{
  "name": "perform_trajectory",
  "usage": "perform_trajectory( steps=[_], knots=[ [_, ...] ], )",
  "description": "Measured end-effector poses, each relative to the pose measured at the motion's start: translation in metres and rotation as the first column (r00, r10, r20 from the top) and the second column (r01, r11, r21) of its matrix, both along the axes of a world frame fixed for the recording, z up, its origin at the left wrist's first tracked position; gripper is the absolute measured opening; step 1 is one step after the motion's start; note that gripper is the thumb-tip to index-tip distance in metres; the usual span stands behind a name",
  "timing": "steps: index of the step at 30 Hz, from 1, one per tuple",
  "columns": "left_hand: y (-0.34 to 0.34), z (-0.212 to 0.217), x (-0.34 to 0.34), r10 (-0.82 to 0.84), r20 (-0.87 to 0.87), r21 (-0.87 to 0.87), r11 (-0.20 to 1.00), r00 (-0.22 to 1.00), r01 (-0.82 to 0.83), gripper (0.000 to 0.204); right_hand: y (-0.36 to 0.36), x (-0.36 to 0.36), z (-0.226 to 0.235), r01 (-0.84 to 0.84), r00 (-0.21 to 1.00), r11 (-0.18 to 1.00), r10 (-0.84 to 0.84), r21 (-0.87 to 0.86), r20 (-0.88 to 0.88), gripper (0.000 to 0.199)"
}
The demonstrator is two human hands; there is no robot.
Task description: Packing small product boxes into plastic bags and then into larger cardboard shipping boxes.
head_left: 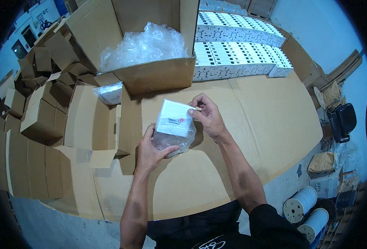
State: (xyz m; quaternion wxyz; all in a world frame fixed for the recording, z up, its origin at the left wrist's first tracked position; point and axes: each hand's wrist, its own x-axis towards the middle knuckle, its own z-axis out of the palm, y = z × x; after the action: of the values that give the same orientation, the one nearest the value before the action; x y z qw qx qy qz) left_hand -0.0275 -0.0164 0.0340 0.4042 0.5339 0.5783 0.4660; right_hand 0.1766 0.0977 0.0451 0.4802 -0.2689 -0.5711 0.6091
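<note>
I see a cardboard-covered table [254, 120] with a big open carton [150, 70] of clear plastic bags at the back and rows of white boxes [237, 54] stacked beside it. Over the middle of the table, a small white box [175, 118] sits partly out of a clear bag [173, 141]. My left hand [150, 151] is clamped on the bag from below; my right hand [208, 116] pinches the box's upper corner. I judge this the bagging step; next calls for a steady slide.
</note>
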Motion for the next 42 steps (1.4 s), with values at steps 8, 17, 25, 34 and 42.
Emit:
perform_trajectory(
  steps=[8,17,25,34,42],
  knots=[
    [0.014,-0.013,0.003,0.065,0.400,-0.041,0.998,0.914,-0.053,0.030,0.001,0.002,0.001,-0.075,0.995,0.996,0.078,-0.046,0.068,0.013],
    [0.019,-0.012,0.008,0.174,0.424,-0.039,0.984,0.889,-0.173,0.034,-0.001,-0.006,-0.007,0.090,0.990,0.996,-0.087,-0.026,0.108,0.023],
    [0.021,-0.017,0.008,0.201,0.449,0.011,0.973,0.871,-0.230,0.038,-0.013,-0.004,-0.007,-0.091,0.985,0.883,0.149,-0.461,0.091,0.019],
    [0.020,-0.010,0.009,0.339,0.302,0.021,0.932,0.891,-0.362,0.046,-0.024,-0.018,-0.005,-0.104,0.968,0.863,-0.027,-0.495,-0.251,0.010],
    [0.017,-0.003,0.006,0.428,0.106,0.319,0.840,0.898,-0.438,0.034,-0.029,-0.025,0.001,-0.086,0.942,0.944,-0.028,-0.320,-0.335,0.009]
  ],
)
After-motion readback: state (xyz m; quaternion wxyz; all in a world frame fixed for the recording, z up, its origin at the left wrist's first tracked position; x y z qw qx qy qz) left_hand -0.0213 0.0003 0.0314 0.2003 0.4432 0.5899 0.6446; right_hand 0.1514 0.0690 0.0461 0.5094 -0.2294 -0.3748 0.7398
